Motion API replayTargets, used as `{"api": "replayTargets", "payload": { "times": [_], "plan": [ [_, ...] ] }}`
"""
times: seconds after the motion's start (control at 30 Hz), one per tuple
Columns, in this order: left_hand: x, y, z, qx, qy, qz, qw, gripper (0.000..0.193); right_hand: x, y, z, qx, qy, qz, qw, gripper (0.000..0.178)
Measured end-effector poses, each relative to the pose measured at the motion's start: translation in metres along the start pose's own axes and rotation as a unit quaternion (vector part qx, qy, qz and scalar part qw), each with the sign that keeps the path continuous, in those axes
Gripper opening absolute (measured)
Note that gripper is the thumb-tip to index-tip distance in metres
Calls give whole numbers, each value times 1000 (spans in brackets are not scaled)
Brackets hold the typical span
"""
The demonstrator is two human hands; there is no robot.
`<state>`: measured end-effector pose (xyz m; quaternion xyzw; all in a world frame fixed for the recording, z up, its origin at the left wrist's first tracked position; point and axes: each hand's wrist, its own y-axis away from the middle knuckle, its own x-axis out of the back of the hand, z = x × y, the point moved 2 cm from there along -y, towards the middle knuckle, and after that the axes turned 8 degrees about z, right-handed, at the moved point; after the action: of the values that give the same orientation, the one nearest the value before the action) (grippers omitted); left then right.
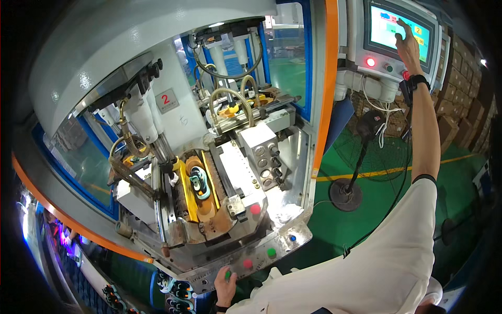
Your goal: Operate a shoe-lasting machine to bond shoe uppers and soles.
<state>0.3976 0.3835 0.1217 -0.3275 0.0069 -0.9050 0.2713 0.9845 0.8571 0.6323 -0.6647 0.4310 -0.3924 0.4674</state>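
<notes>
My right hand (410, 52) reaches up to a lit touch screen (384, 32) at the upper right, its index finger stretched to the display and its thumb apart from it. Down at the machine's front panel (293, 233), my left hand (225, 288) lies at a green button (228, 275), with finger and thumb apart on either side of it. Neither hand holds anything. Inside the machine, a shoe (199, 183) in teal, white and black sits in a mould between yellow side pieces (187, 191).
Red buttons, another green button (271, 253) and a blue button (293, 238) line the panel. Below the screen is a glowing red lamp (371, 62). A floor fan (345, 193) stands to the right, before stacked cartons (460, 68). More shoes (180, 290) lie at the lower left.
</notes>
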Motion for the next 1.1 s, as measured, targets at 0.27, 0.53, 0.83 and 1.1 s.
{"api": "replayTargets", "payload": {
  "times": [0.27, 0.53, 0.83, 1.1],
  "plan": [
    [1, -11, -7, 26, 22, 0, 999, 36, -8, -5, -4, 38, 13, 59, 997, 40],
    [-10, -17, -6, -41, 0, 6, 999, 35, 27, 152, -147, -59, -343, -9, 937, 32],
    [19, 134, -23, 261, -54, 64, 962, 43, 91, 641, -459, 66, -576, -648, 494, 6],
    [22, 271, 1, 481, -53, 247, 839, 45, 62, 845, -537, 344, -489, -620, 508, 21]
  ]
}}
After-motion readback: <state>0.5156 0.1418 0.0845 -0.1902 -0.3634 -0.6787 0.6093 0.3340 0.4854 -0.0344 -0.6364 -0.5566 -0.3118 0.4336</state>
